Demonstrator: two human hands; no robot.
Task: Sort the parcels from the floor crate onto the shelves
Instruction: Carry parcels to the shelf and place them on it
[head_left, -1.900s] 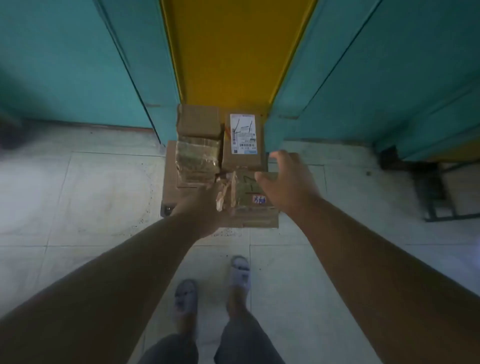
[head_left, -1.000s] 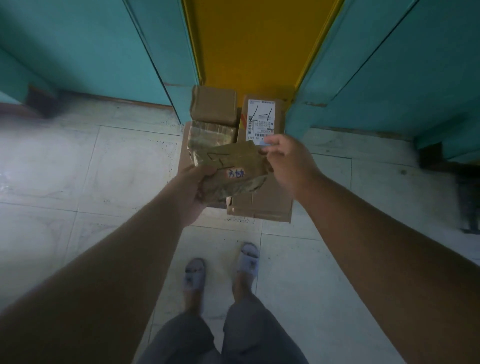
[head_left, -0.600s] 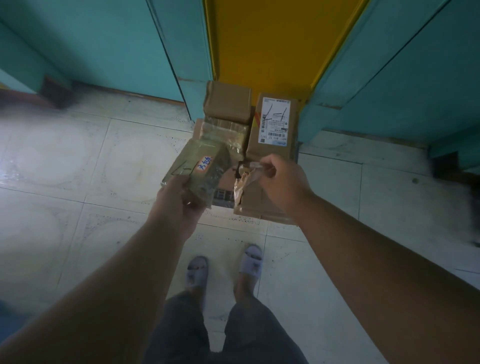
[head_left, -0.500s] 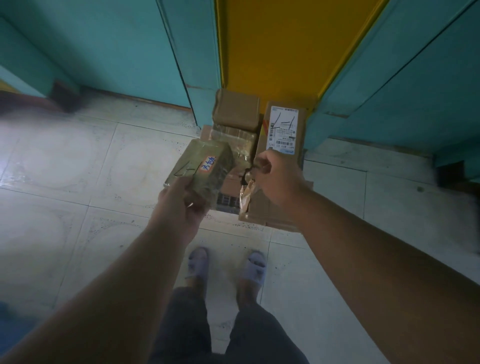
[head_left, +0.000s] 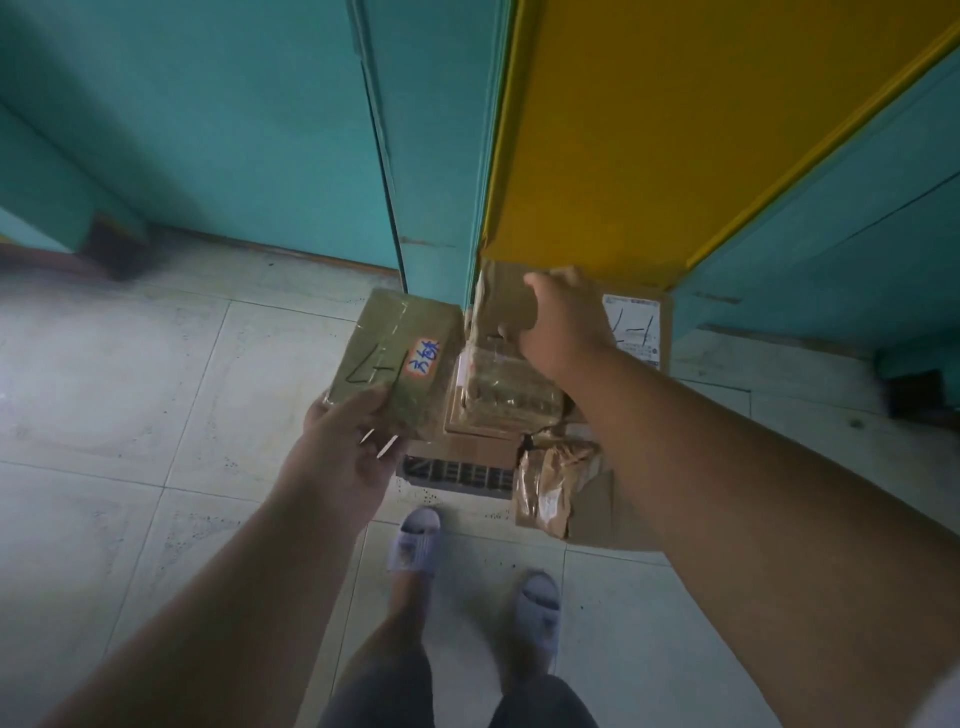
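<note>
- Where the pale tiled floor (head_left: 156, 395) meets the walls, a yellow panel (head_left: 649, 135) stands between teal panels (head_left: 234, 130) to either side.
- Dark grout lines cross the tiles; specks of dirt show near the crate (head_left: 457, 470), which sits on the floor at the foot of the yellow panel.
- Person stands over it in grey slippers (head_left: 415, 540), one foot ahead of the other.
- Left hand (head_left: 343, 457): arm stretched forward, palm up, grip closed on the near end of a taped brown parcel (head_left: 400, 358), thumb on top. Parcel is held above the crate's left edge, black marker strokes and a small orange-edged sticker with blue writing facing up.
- Right hand (head_left: 566, 322): arm reaches further in, fingers curled over the edge of a plain cardboard parcel (head_left: 506, 301) at the back of the pile, against the yellow panel.
- Just below that hand, a tape-wrapped parcel (head_left: 511, 387) lies on the pile.
- Right of the wrist, a box with a white label (head_left: 636, 330), marked in black, partly hidden by the forearm.
- Nearer the feet, a crumpled plastic-wrapped packet (head_left: 550, 480) rests on flat cardboard (head_left: 602, 519).
</note>
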